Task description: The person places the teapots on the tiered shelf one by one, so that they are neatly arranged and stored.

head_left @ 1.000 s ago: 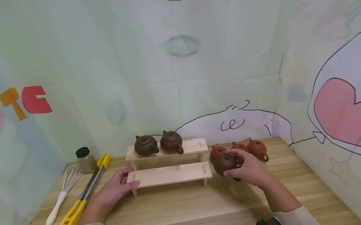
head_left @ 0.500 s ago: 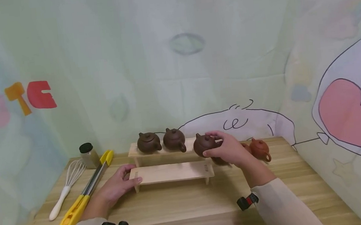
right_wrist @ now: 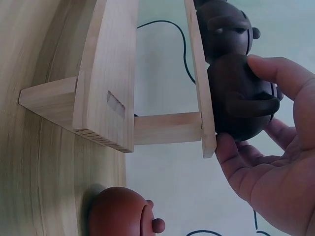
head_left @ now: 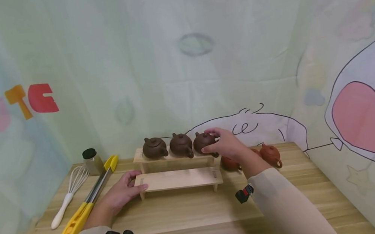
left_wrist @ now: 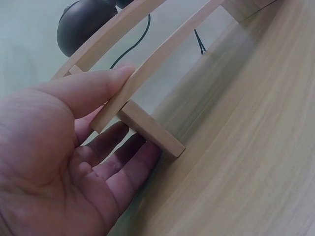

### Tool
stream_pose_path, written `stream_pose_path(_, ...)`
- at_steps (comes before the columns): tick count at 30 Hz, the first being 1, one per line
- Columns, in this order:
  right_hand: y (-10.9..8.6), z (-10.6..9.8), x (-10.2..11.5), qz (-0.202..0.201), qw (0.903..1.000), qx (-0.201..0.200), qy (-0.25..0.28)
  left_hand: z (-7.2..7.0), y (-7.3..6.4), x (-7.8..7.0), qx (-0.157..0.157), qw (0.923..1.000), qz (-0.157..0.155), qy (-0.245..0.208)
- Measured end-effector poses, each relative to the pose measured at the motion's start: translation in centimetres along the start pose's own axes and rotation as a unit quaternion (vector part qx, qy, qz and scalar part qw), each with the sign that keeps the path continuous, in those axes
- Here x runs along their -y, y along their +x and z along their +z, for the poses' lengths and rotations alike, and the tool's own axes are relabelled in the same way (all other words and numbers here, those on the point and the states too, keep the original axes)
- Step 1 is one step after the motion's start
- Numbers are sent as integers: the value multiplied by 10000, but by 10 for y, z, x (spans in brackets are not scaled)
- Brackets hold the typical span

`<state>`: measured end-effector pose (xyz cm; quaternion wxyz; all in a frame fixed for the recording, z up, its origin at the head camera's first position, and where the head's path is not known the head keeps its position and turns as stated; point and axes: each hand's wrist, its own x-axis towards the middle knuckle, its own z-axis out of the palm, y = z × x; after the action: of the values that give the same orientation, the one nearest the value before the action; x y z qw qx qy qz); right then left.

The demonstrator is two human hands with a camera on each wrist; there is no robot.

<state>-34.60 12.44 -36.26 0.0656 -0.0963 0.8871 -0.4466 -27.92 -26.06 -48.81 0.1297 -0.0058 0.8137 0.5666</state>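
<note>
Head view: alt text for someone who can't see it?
A person's right grip holds a dark brown teapot at the upper wooden shelf, right of two matching teapots; left grip holds the left end of the lower shelf. Reddish teapots stand on the table at right; whisk, tongs and jar at left.

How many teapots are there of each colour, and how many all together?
Dark brown teapots: 3
Reddish teapots: 3 (one mostly hidden by the arm)
Total: 6

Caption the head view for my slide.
Right hand grips the rightmost dark teapot of three on the upper shelf; left hand holds the lower shelf by its end.
</note>
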Motion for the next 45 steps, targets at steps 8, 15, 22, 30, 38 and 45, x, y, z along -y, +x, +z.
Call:
stream_pose_path(8, 3, 3, -4, 45, 10000, 0, -2, 0, 1, 2, -23, 9999, -33, -103)
stream_pose_path(15, -3, 2, -9, 36, 10000, -72, -10, -1, -1, 0, -16, 9999, -87, -129)
stream_pose_path(22, -22, -17, -24, 103, 9991, -386, 149, 0, -1, 0, -13, 9999, -72, -134)
stream_pose_path(30, -56, -54, -67, 90, 9960, -813, 357, 1, 1, -2, 28, 9999, -14, -124)
stream_pose_path(38, -84, -84, -119, 343, 9929, -1138, -18, 2, 1, -4, 38, 9999, -8, -102)
stream_pose_path(45, -87, -105, -155, 670, 9851, -1552, -309, 1, -3, -4, 15, 9999, -41, -141)
